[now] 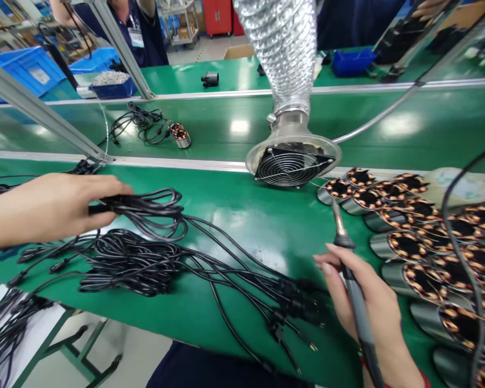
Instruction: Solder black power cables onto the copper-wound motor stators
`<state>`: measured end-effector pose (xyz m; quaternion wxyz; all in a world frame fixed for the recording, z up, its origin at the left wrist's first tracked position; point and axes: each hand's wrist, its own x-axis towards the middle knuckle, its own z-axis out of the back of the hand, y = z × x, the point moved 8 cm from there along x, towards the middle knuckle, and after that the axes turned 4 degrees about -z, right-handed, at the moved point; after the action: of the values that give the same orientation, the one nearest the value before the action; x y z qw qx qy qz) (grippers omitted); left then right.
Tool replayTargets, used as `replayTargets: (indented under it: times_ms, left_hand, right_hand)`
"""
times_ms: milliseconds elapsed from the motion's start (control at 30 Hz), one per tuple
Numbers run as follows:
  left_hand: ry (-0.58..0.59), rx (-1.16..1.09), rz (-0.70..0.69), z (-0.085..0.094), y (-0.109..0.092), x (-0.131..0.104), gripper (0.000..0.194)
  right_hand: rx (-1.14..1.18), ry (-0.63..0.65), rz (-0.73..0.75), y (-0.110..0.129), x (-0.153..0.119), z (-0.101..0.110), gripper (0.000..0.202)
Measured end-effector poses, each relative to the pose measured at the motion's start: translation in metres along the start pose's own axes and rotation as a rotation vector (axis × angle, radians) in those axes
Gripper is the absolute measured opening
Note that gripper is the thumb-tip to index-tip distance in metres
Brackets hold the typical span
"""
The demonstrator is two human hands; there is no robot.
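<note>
My left hand [81, 207] is closed round a coiled black cable [153, 213], raised over a pile of more black cable bundles [133, 261] on the green bench. The cable ends trail right to dark connectors [295, 302], some with bare coloured wire tips. In my right hand [367, 296] is a soldering iron [353, 293] with a grey handle, its metal tip pointing up and away. Just beyond that tip sits the nearest of several motor stators [335, 188], metal cylinders with copper windings; I cannot tell whether the tip touches it.
A fume extraction hood [293, 161] with a fan grille hangs from a silver duct [283, 48] over the bench. Another stator [180, 134] with cable lies behind the metal rail. A dark cord [455, 215] crosses the stators at right. People stand across the bench.
</note>
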<state>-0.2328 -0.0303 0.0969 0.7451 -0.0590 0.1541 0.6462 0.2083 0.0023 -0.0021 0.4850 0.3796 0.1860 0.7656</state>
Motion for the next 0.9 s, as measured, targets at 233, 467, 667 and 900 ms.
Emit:
replayTargets:
  times_ms: [233, 467, 667, 900]
  left_hand:
    - [0.005, 0.237, -0.139, -0.018, -0.063, 0.067, 0.046]
    - [0.054, 0.072, -0.685, -0.051, -0.221, 0.090, 0.044]
    - [0.113, -0.030, -0.963, -0.062, -0.288, 0.094, 0.021]
    - [0.215, -0.268, -0.848, -0.075, -0.287, 0.093, 0.004]
  right_hand:
    - [0.021, -0.003, -0.004, 0.002, 0.003, 0.002, 0.036]
    - [0.030, 0.031, -0.005, 0.013, 0.001, -0.001, 0.027]
    - [-0.056, 0.399, -0.010, 0.034, -0.028, -0.027, 0.031]
    - [0.074, 0.590, -0.081, 0.029, -0.024, -0.036, 0.045]
